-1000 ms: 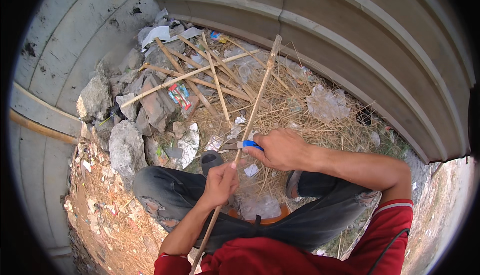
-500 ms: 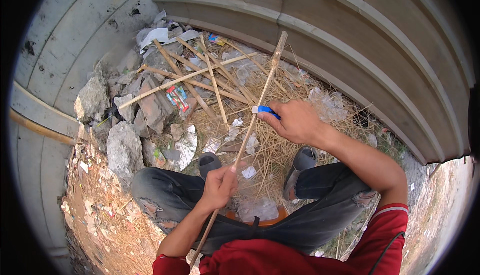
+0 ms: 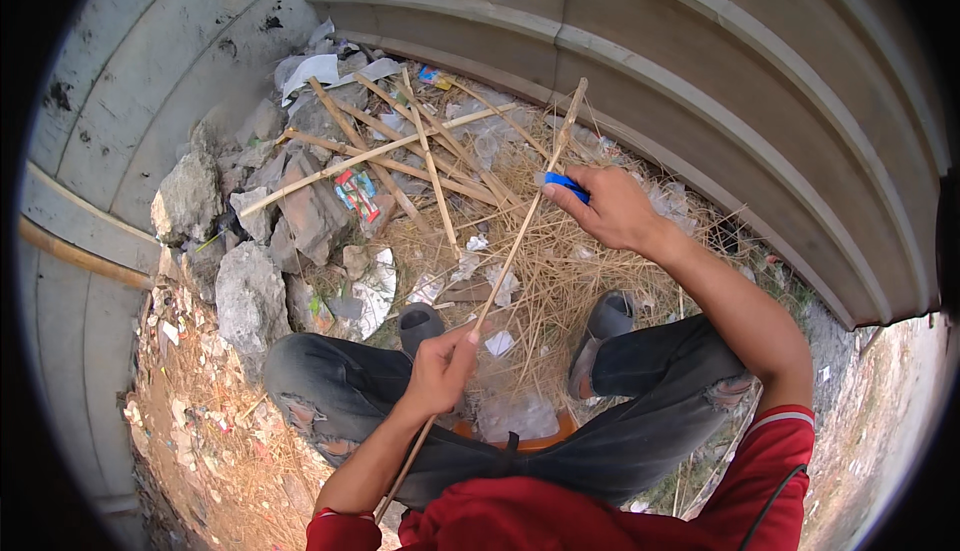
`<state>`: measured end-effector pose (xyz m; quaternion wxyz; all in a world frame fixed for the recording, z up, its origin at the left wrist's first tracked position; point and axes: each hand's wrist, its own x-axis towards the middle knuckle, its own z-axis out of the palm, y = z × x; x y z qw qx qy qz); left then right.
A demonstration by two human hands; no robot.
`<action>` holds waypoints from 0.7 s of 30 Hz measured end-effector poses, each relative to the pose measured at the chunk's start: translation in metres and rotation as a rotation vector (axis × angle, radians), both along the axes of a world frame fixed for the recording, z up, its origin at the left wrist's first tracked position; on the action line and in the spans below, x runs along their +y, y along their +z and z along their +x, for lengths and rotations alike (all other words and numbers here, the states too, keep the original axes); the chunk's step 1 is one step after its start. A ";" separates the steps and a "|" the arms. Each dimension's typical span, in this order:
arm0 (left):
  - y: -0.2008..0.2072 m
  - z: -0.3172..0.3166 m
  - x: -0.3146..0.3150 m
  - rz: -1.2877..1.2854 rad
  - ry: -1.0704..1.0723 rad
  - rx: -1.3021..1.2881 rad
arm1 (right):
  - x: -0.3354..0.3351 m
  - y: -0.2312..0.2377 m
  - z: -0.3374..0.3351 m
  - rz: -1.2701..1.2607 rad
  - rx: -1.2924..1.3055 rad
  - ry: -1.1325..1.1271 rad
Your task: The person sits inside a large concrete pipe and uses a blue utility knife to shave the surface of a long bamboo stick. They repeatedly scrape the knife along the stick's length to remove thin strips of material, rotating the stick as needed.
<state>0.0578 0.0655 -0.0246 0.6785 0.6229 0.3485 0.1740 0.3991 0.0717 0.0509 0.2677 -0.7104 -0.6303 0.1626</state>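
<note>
A long thin wooden stick point(image 3: 517, 247) slants across the view, from beside my left forearm up to the far corrugated wall. Near its lower part, my left hand point(image 3: 441, 372) is closed around it. Farther up, my right hand point(image 3: 617, 209) grips a blue-handled cutter point(image 3: 567, 187), its blade end against the stick. The stick's far tip looks thicker and rougher than the paler length between my hands. My legs in torn dark jeans are spread to either side.
Several pale sticks point(image 3: 375, 156) lie crossed over rubble at the far left. Grey stones point(image 3: 250, 296) stand beside my left knee. Straw-like shavings point(image 3: 570, 271) and scraps cover the ground ahead. A brown corrugated metal wall point(image 3: 700, 81) curves along the far side; a grey wall stands left.
My right hand and the cutter have slid up along the stick, away from me. The stick's far end has shifted slightly right and down. My left hand keeps its hold.
</note>
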 end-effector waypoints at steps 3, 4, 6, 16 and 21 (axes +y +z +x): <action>0.007 0.004 0.003 0.005 0.015 0.009 | 0.001 0.002 -0.027 -0.097 0.243 -0.070; 0.008 0.005 0.003 0.003 0.019 0.007 | 0.002 0.000 -0.034 -0.144 0.303 -0.079; 0.006 0.005 0.004 0.003 0.029 0.002 | 0.001 -0.003 -0.048 -0.239 0.392 -0.068; 0.008 0.010 0.006 -0.083 0.082 -0.032 | -0.008 -0.027 -0.083 -0.259 0.492 0.080; 0.010 0.011 0.006 -0.040 0.103 -0.038 | -0.008 -0.014 -0.077 -0.234 0.395 0.163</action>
